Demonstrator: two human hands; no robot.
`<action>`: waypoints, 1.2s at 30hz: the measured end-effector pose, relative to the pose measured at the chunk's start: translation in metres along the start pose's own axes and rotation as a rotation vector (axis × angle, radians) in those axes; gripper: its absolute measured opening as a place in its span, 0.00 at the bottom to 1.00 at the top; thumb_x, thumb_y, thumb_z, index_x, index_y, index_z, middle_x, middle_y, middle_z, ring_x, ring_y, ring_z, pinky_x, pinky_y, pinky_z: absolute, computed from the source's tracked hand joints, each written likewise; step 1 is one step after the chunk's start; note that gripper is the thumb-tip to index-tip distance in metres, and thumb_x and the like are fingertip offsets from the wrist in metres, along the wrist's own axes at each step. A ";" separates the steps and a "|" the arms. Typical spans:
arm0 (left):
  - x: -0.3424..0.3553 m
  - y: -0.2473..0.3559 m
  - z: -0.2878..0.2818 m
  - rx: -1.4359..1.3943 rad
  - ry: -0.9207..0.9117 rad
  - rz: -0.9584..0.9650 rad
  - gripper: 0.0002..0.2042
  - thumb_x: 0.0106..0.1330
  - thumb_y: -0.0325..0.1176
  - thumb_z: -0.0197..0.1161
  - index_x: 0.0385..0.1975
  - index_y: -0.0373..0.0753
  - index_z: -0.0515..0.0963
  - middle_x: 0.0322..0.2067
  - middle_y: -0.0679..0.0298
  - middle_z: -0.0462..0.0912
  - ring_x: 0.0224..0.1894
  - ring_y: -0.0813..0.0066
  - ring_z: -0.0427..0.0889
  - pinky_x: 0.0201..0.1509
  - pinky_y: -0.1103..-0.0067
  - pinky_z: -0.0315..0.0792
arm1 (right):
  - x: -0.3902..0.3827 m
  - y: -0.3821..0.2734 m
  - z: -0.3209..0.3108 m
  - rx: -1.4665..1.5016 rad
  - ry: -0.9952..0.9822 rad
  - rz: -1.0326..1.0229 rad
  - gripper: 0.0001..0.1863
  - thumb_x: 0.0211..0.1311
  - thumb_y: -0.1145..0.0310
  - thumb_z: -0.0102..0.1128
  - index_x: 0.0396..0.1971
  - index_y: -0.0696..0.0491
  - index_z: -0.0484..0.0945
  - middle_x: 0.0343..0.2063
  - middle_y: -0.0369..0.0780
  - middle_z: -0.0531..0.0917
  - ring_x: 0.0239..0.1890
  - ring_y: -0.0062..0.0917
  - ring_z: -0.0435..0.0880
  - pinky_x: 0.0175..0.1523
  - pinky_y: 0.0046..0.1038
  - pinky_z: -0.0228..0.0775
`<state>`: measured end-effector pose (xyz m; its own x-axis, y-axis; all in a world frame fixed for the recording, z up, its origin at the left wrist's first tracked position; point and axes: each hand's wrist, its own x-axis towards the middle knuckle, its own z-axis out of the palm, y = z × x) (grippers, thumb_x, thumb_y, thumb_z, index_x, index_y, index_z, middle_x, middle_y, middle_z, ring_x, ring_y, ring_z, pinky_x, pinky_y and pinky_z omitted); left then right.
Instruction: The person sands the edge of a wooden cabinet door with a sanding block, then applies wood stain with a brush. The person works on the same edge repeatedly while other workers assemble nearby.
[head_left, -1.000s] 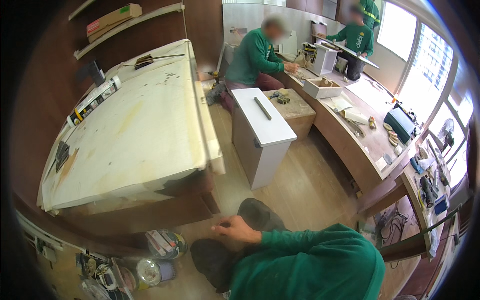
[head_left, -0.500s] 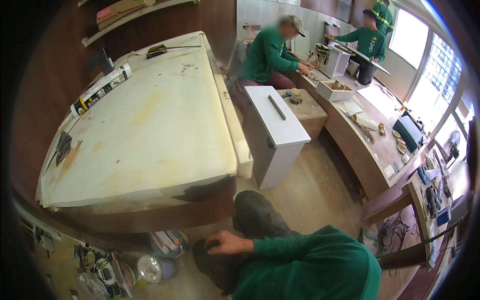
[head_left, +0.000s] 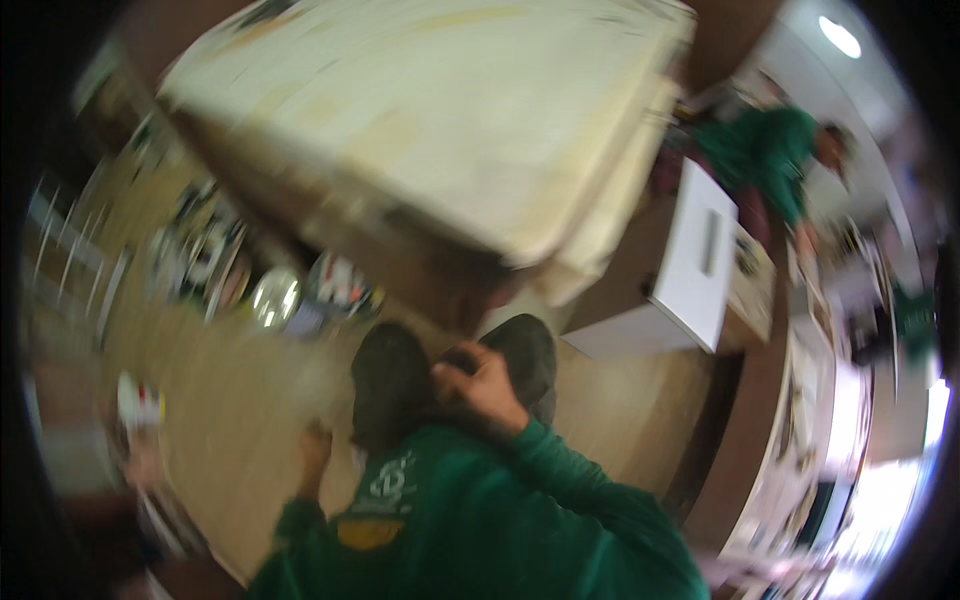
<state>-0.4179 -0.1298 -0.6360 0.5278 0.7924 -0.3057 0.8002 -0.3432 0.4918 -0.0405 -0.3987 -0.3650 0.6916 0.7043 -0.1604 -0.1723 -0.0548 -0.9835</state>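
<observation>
My right hand (head_left: 482,388) is at my lap between my knees, its fingers curled. A small dark patch shows between thumb and fingers; whether it is an object or the dark trousers is too blurred to tell. Low beside my left leg hangs my left hand (head_left: 316,446), smeared by motion so its fingers do not show clearly. Nearest to my right hand is the dark trouser leg (head_left: 528,350). Ahead stands a large bench with a stained cream cover (head_left: 450,120).
To the right is a white-topped cabinet (head_left: 690,270) with a strip on it. A co-worker in green (head_left: 755,150) leans beyond it, near a long curved worktop (head_left: 745,470). On the floor at left are a clear-topped bucket (head_left: 276,298), several loose tools and a white container (head_left: 140,402).
My view has swung left and down, so the bench and cabinet sit higher and farther right. My left hand has come into view. My right hand stays curled at my legs.
</observation>
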 end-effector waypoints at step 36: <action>0.108 0.093 -0.100 -0.629 0.364 -0.158 0.07 0.57 0.25 0.63 0.31 0.31 0.87 0.23 0.56 0.87 0.23 0.71 0.86 0.31 0.73 0.80 | 0.004 0.006 0.013 0.013 0.013 0.173 0.12 0.62 0.79 0.62 0.46 0.59 0.79 0.34 0.38 0.83 0.24 0.21 0.81 0.28 0.22 0.70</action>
<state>-0.3151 -0.0259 -0.5413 0.2050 0.9628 -0.1760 0.4866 0.0558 0.8719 -0.0480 -0.3870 -0.3704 0.6596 0.6759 -0.3287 -0.2985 -0.1658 -0.9399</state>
